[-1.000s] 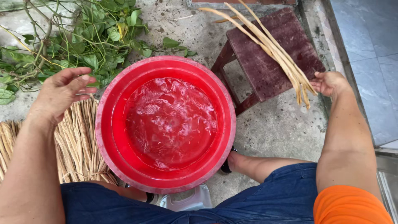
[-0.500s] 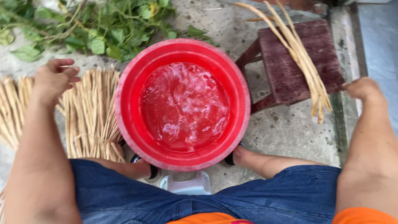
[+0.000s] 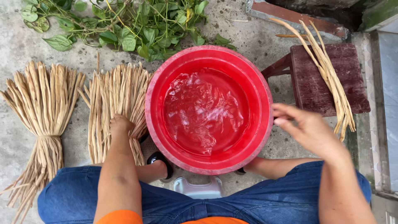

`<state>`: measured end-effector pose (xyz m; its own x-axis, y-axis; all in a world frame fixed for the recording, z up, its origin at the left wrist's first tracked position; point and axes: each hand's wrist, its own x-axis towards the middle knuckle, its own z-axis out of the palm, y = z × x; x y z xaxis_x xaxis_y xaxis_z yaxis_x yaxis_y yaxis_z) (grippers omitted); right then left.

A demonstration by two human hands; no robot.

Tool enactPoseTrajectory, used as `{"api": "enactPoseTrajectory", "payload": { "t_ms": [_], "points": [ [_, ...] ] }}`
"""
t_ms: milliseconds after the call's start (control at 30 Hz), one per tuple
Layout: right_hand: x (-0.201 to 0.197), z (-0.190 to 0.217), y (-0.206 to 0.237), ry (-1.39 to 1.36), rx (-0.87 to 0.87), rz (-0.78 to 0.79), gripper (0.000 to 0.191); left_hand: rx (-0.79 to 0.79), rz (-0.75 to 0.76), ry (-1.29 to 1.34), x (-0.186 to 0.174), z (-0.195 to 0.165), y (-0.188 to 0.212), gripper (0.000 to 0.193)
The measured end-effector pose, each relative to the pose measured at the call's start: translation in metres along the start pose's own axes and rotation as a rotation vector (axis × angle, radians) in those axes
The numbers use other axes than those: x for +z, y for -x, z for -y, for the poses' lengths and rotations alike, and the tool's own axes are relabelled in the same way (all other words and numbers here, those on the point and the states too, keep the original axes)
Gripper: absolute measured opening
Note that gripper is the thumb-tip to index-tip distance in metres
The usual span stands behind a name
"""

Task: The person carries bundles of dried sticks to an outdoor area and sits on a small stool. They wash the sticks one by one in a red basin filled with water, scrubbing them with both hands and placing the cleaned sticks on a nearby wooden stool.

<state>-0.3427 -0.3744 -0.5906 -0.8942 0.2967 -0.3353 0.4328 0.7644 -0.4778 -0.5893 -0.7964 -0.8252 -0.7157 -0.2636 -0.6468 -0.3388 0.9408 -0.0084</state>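
- Far left: a tied bundle of dry straw (image 3: 43,120) lies flat on the concrete floor (image 3: 265,37), bound near its lower third, stalks fanning out toward the top.
- Just right of it: a second straw bundle (image 3: 116,99) lies on the floor, its right edge touching or passing under the rim of the basin; which of the two cannot be told.
- Left hand (image 3: 120,123): it rests on the lower part of the second straw bundle. The hand is seen from the wrist side with the fingers curled under; whether they pinch stalks or only press on them cannot be told.
- Top left to centre: a heap of green leafy vines (image 3: 132,25) lies on the floor above both bundles and just beyond the basin's far rim.
- Centre: a round red basin (image 3: 265,137) stands on the floor between the person's knees. It holds clear water (image 3: 203,112) with a rippled surface.
- Below the basin: a bare foot in a dark sandal (image 3: 159,159) shows at the lower left of the rim, with part of a pale plastic stool (image 3: 199,188) between the blue-jeaned legs.
- Right hand (image 3: 309,130): it hovers at the basin's right rim, blurred, fingers extended and loosely together, holding nothing.
- Right: a dark red wooden stool (image 3: 315,87) stands beside the basin.
- On the stool: a loose bunch of pale strips (image 3: 331,79) lies diagonally across the seat, its ends overhanging the near right edge.
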Motion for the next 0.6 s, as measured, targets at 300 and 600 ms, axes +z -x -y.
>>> {"api": "enactPoseTrajectory", "payload": {
  "t_ms": [300, 600],
  "points": [
    [0.043, 0.007, -0.041, 0.120, -0.179, 0.102, 0.052, 0.008, -0.054, -0.016, -0.003, -0.001, 0.012, 0.102],
    [0.056, 0.007, -0.056, 0.209, -0.131, 0.267, 0.053, 0.135, -0.317, 0.079, 0.006, 0.013, 0.004, 0.067]
  ]
}}
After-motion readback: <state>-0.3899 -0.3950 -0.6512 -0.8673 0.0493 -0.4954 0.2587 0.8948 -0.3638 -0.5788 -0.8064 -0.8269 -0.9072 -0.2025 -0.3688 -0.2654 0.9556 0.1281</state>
